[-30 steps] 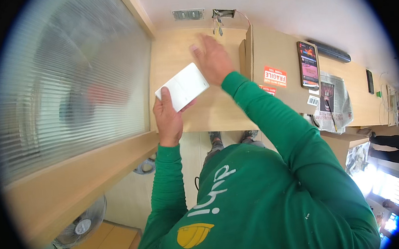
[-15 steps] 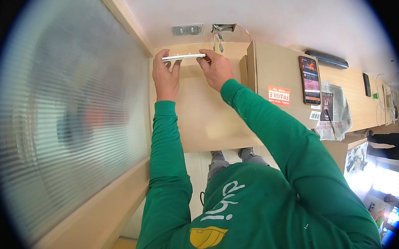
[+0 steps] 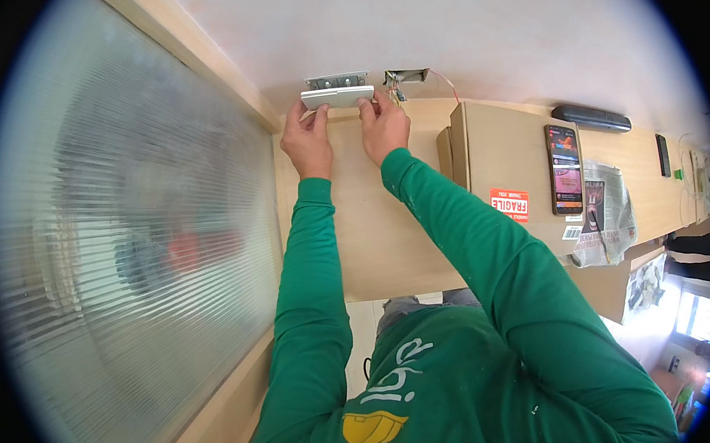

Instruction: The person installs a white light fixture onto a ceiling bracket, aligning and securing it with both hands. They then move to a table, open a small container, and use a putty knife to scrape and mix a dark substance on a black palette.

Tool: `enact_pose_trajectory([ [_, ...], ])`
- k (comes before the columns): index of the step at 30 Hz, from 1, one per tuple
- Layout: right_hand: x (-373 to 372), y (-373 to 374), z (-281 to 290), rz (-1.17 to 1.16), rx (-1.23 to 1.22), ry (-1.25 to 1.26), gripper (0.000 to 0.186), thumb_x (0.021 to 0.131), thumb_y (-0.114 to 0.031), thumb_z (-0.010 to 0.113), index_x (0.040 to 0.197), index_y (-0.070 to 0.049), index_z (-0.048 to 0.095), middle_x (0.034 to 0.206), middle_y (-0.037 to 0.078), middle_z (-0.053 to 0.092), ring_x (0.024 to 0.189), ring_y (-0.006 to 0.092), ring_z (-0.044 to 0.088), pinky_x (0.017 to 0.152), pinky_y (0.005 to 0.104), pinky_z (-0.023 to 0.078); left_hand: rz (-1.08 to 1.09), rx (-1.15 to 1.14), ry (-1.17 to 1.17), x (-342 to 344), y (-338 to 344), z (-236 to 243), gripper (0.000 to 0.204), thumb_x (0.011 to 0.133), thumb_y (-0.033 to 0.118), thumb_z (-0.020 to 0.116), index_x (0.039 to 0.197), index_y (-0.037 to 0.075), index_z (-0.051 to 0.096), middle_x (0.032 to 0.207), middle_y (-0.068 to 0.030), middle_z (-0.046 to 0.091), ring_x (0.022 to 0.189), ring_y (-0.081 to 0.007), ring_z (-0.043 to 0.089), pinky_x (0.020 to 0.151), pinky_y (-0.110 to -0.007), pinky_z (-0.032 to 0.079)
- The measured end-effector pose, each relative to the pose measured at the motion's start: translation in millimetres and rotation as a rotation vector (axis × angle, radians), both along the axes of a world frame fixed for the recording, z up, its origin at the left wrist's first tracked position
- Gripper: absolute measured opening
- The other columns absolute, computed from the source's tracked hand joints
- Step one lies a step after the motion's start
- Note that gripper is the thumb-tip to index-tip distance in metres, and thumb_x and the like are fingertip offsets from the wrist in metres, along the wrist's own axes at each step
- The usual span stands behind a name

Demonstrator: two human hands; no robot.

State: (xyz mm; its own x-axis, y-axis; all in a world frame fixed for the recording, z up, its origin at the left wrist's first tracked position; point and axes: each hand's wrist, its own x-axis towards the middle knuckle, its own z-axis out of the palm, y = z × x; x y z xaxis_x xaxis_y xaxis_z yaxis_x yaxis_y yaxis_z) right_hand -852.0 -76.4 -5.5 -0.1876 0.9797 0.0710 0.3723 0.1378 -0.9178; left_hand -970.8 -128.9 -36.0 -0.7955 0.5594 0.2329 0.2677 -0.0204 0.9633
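A white switch cover plate [image 3: 339, 98] is held by its two ends, my left hand [image 3: 307, 144] at one side and my right hand [image 3: 386, 128] at the other. Thumbs rest on its near face; the fingers behind it are partly hidden. Just beyond the plate, a grey switch frame [image 3: 337, 81] is set in the wall. The plate stands tilted close before it; whether they touch I cannot tell. To the right of the frame, loose wires [image 3: 395, 88] hang out of an open wall box [image 3: 410, 76].
A cardboard box [image 3: 503, 150] stands right of my right arm on the wooden desk [image 3: 393, 252], with a phone [image 3: 566, 167] on it. Newspaper [image 3: 612, 212] and a dark long device [image 3: 592, 119] lie farther right. A ribbed translucent panel [image 3: 137, 210] borders the left.
Both hands have brought the cover plate up close to the switch frame. The plate, edge-on before, now shows its broad face. The view has shifted slightly.
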Motion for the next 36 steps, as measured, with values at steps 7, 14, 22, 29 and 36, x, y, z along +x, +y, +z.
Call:
enact_pose_trajectory([
  [7,-15.8,15.6,-10.2,-0.108,-0.042,0.082,0.03,0.096,-0.021,0.066,0.113,0.003,0.07,0.089,0.021,0.074,0.082,0.0352,0.072,0.078,0.0442,0.056,0.0,0.011,-0.007,-14.6,7.1,-1.4,0.037,0.09,0.016,0.079,0.117,-0.005,0.066,0.102,-0.0168,0.075,0.088,-0.022,0.074,0.081,-0.034,0.058],
  [14,-15.7,23.0,-22.9,-0.08,-0.06,0.085,0.029,0.101,-0.018,0.057,0.113,0.005,0.068,0.086,0.015,0.075,0.076,0.0243,0.072,0.072,0.0372,0.059,0.041,-0.095,0.059,-15.3,13.1,10.5,0.033,0.097,0.026,0.072,0.112,-0.004,0.07,0.097,-0.0172,0.075,0.084,-0.0226,0.073,0.079,-0.035,0.057],
  [22,-12.0,16.8,0.5,0.019,-0.322,0.309,0.027,0.102,-0.012,0.05,0.113,0.005,0.069,0.081,0.012,0.073,0.067,0.0195,0.071,0.061,0.0329,0.058,0.003,-0.099,-0.065,-34.4,-2.1,16.8,0.029,0.099,0.023,0.067,0.108,-0.005,0.073,0.086,-0.0127,0.074,0.071,-0.0185,0.071,0.068,-0.032,0.059],
  [29,1.2,9.0,28.1,0.176,-0.425,0.294,0.028,0.103,-0.014,0.052,0.117,0.005,0.068,0.078,0.006,0.067,0.059,0.0118,0.06,0.053,0.0278,0.052,-0.048,-0.223,-0.046,-45.3,-30.5,27.2,0.031,0.103,0.024,0.063,0.116,-0.003,0.073,0.086,-0.0078,0.071,0.072,-0.0135,0.07,0.057,-0.027,0.056],
  [36,8.3,-5.0,25.2,0.182,-0.458,0.301,0.024,0.099,-0.015,0.057,0.103,0.005,0.072,0.073,0.006,0.067,0.053,0.0107,0.059,0.05,0.0284,0.05,-0.146,0.0,-0.152,-41.7,-42.1,45.2,0.031,0.104,0.025,0.063,0.12,0.001,0.073,0.094,-0.0017,0.071,0.073,-0.0092,0.059,0.061,-0.026,0.049],
])
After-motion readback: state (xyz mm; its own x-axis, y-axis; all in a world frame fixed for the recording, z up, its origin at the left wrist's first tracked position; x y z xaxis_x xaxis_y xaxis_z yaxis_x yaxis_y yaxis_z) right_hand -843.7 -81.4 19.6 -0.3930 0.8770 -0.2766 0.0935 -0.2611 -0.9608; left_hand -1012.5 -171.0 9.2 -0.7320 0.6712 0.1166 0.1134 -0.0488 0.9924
